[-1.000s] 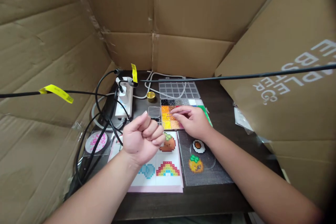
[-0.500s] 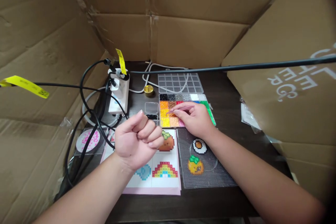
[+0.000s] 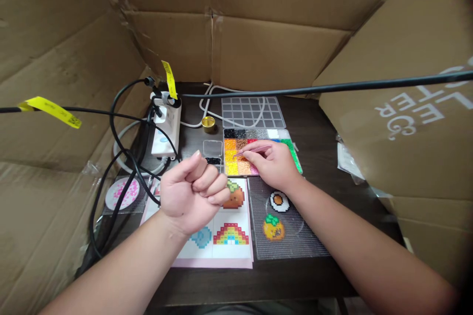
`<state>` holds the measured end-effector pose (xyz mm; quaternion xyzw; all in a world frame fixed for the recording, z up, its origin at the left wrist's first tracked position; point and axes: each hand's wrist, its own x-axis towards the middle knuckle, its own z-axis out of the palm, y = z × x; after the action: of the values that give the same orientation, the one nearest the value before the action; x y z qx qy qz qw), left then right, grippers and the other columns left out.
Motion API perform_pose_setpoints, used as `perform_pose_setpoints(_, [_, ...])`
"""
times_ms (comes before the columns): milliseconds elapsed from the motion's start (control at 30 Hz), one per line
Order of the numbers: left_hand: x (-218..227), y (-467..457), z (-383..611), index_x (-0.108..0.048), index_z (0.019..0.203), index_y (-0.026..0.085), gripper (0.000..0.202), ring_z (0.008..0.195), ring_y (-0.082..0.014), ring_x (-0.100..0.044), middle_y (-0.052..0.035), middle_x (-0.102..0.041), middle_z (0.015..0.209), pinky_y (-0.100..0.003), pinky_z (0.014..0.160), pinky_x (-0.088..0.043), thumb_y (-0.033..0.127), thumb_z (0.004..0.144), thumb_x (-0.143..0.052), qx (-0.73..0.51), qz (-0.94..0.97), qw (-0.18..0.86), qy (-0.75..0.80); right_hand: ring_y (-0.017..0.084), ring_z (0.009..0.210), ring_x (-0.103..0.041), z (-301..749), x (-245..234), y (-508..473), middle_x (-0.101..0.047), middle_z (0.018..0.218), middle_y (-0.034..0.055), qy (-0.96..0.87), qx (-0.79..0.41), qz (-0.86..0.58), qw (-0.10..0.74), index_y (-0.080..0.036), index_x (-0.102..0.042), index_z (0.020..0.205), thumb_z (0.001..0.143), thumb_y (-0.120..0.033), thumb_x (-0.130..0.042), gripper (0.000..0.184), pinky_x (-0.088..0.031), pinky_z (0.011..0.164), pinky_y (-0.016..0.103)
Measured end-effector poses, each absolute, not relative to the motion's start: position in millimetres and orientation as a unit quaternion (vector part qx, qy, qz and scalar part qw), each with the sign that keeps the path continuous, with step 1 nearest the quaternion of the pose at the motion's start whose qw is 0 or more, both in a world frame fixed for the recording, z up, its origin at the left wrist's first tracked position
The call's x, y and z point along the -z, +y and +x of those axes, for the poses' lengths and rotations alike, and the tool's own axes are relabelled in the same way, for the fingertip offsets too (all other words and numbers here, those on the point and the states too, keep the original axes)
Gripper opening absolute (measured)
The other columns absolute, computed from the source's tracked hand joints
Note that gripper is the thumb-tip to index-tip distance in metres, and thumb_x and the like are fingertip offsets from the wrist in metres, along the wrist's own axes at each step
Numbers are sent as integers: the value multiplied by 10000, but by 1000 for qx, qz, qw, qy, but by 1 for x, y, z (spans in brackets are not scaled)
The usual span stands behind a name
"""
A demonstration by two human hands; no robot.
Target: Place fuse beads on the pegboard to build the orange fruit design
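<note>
My right hand [image 3: 276,163] grips pink tweezers [image 3: 257,149], their tips down at the yellow-orange beads of the sorted bead box [image 3: 231,143]. Over the printed pattern sheet [image 3: 232,256], my left hand [image 3: 194,194] is curled into a fist, palm side up; whether anything is inside the fingers is hidden. Part of the sheet lies behind that hand, while a rainbow and a round orange-brown figure show. Right of the sheet is a clear pegboard [image 3: 266,251] bearing a fried-egg bead figure [image 3: 279,202] and an orange bead figure with green leaves [image 3: 274,228].
A power strip [image 3: 162,142] with black cables [image 3: 121,133] stands at left, near a white dish of pink beads [image 3: 122,194]. A gold cup [image 3: 208,124] and an empty grid lid [image 3: 253,112] lie behind. Cardboard walls [image 3: 277,49] surround the table; one black cable crosses the view.
The view has shifted slightly, so everything sits a little higher in the picture. Both hands keep nearly the same pose, the tweezers still at the yellow-orange beads.
</note>
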<state>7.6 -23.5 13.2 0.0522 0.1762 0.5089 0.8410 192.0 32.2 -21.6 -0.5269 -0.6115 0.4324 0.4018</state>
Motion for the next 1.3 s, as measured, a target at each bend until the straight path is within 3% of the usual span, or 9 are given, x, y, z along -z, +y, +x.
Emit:
perform_pose_setpoints(467, [-14,-23,8,-164,504,180,492,478,-106,-121,41,-90,493,-254,468,-157,237,861,-498,-508,70,839,180,223,806,-744,194,21,33,-774,821,90,-600,-440,-516,423,-166,-715,759,757,-288,-703,123,-592,753,350])
perform_pose_setpoints(633, [-14,-23,8,-153,505,181,496,466,-105,-135,40,-77,494,-249,457,-174,237,881,-472,-509,90,833,196,188,722,-723,201,-2,22,-768,779,63,-602,-389,-515,469,-170,-738,773,797,-229,-688,81,-589,649,305])
perform_pose_setpoints(867, [-17,-22,7,-137,510,184,490,460,-108,-135,33,-75,496,-253,446,-184,248,909,-414,-520,129,819,207,74,435,-520,232,-60,-20,-758,765,46,-580,-238,-446,639,-180,-764,786,811,-108,-687,108,-385,394,238])
perform_pose_setpoints(1033, [-20,-22,7,-121,508,191,512,451,-102,-126,31,-81,485,-264,433,-168,254,907,-436,-526,133,815,206,113,472,-593,255,-54,-76,-758,789,66,-541,-173,-506,649,-217,-771,808,817,-125,-696,119,-353,344,237])
perform_pose_setpoints(1200, [-21,-22,10,-141,493,195,543,443,-97,-121,30,-70,481,-265,415,-163,314,913,-463,-530,93,811,230,179,688,-722,263,-4,-128,-765,815,38,-503,-218,-597,586,-236,-746,748,782,-137,-721,107,-570,532,274])
perform_pose_setpoints(1300, [-21,-22,11,-161,493,193,556,437,-93,-126,32,-70,486,-260,415,-166,365,925,-466,-532,66,807,247,201,765,-738,264,21,-143,-767,829,40,-512,-235,-629,536,-237,-754,761,796,-132,-684,131,-620,685,339])
